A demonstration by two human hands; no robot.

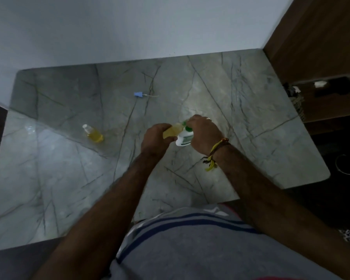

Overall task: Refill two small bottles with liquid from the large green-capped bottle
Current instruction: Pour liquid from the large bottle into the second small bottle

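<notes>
My left hand (157,139) grips a small bottle (173,131) of yellow liquid, tilted toward the right. My right hand (203,133) grips the large white bottle (183,139) with the green cap (187,128), its fingers curled over the top. The two bottles meet between my hands above the marble table (241,102). A second small bottle (93,133) holding yellow liquid, with a clear cap, stands alone on the table to the left. The mouths of the held bottles are hidden by my fingers.
A blue spray cap with a thin white tube (141,95) lies on the table beyond my hands. A white wall runs along the table's far edge. A dark wooden cabinet (321,47) stands at the right, with dark floor beside it.
</notes>
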